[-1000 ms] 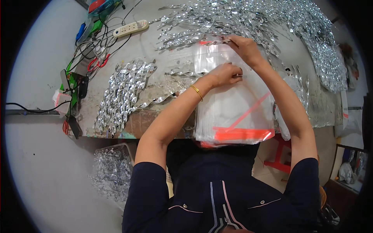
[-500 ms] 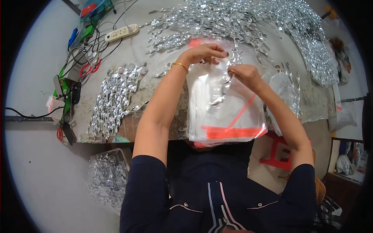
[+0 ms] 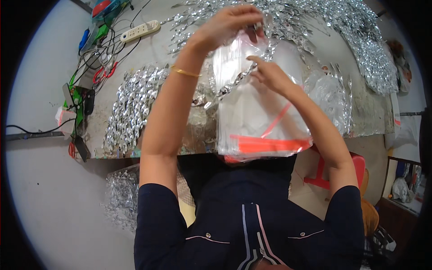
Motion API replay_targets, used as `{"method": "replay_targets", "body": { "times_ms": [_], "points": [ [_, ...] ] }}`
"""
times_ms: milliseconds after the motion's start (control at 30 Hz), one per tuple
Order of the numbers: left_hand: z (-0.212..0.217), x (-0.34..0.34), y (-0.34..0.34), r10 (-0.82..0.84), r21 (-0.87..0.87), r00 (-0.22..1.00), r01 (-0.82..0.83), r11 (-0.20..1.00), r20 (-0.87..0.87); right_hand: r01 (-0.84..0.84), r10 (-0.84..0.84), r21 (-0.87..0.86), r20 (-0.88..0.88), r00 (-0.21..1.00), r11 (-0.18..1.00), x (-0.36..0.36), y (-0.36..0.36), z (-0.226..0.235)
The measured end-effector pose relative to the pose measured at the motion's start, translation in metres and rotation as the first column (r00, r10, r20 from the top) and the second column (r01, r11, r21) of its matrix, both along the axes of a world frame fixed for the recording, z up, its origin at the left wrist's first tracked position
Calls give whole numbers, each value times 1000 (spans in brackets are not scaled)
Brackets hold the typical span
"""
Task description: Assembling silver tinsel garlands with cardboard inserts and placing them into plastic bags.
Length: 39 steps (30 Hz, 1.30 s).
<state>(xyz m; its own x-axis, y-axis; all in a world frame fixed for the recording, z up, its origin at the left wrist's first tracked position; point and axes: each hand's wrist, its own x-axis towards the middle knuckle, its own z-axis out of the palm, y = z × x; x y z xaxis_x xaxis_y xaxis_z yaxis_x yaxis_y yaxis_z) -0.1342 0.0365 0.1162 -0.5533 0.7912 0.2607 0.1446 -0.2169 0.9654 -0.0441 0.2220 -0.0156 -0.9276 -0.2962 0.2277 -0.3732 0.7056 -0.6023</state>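
- Silver twisted strand [image 3: 236,82] slants across upper L part of clear bag stack [image 3: 256,112] on table [image 3: 148,51]; long axis lower L to upper R.
- R hand [image 3: 272,76] nearer, at strand's upper R stretch; index stuck out, apart fr. thumb; can't tell if strand's pinched.
- L hand [image 3: 231,24] farther, above stack's far end; fingers bent, blurred, can't tell what's clamped.

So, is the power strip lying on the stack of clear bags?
No: the cream power strip lies on the table, apart from and to the left of the stack of clear bags.
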Motion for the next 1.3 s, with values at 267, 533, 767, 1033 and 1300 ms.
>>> {"method": "replay_targets", "body": {
  "times_ms": [267, 533, 767, 1033, 1300],
  "points": [
    [61, 94, -150, 598, 429, 801, -532, 730, -24, 163, -89, -235, 297, 951, 958, 47, -5, 54],
    [-39, 175, -195, 785, -316, 613, -766, 560, -95, 117, -46, -258, 266, 963, 959, 72, -68, 50],
    [-136, 152, -172, 398, -554, 525, -831, 48, -752, 96, -97, 83, 6, 995, 992, 40, -88, 26],
    [-135, 146, -199, 436, -440, 390, -898, -15, -811, 173, -185, 104, 119, 976, 979, 45, -63, -3],
    [-91, 100, -246, 534, -318, 193, -936, -151, -823, 233, -246, 92, 180, 952, 968, 51, -68, -1]
  ]
}}
